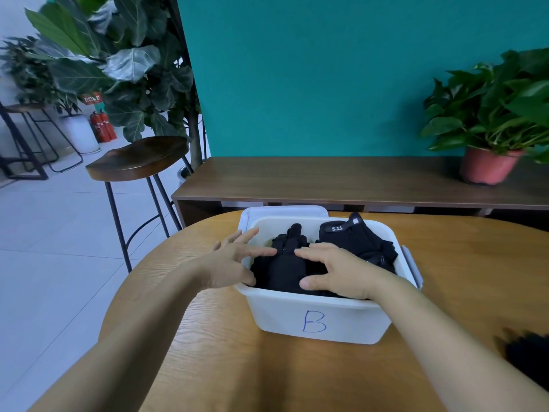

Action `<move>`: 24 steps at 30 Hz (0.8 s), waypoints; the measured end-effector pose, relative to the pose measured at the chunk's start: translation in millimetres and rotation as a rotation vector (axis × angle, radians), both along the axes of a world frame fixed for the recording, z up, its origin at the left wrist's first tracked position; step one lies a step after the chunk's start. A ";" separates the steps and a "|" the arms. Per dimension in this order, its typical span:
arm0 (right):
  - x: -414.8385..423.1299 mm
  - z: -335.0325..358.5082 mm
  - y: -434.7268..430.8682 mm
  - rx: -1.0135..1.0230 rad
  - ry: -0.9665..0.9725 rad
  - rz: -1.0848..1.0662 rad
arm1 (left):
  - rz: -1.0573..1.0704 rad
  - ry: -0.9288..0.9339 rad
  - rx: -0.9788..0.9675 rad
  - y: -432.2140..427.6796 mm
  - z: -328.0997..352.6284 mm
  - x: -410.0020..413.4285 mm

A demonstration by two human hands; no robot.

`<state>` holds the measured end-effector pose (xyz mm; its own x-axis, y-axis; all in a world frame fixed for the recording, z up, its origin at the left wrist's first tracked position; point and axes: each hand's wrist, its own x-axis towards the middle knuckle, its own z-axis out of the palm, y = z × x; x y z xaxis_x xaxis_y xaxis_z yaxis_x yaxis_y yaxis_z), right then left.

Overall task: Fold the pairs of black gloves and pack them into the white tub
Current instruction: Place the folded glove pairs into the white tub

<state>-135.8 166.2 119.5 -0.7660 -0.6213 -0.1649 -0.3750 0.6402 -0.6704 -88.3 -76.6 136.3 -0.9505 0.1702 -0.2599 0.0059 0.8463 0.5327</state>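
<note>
Loose gloves [528, 361]: 4 o'clock on the worktop [208, 337], not yet packed.
White tub [315, 319]: centre, marked B.
Left hand [234, 263]: fingers spread, tips on the folded pair [285, 272].
Right hand [332, 269]: fingers apart, pressing that pair down.
5.11 pair [356, 236]: 1 o'clock in the tub, poking above the rim.
Risk: once released, the fold may spring open, and the raised pair may spill.

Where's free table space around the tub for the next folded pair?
Bare table: in front of the white tub between the forearms; right of it, a wide stretch up to the loose black gloves at the near edge. Left strip is narrow. Crowded: the tub itself, packed gloves under the left hand and right hand.
</note>
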 end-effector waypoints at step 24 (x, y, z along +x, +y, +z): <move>65.6 -20.5 264.1 0.021 0.164 -0.572 | -0.402 0.457 -0.008 293.2 -23.4 10.3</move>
<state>-70.2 430.4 99.1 -0.9947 -0.0999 -0.0243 -0.0636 0.7836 -0.6180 -78.1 216.6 112.9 -0.8281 0.5385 0.1561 0.5520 0.7346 0.3944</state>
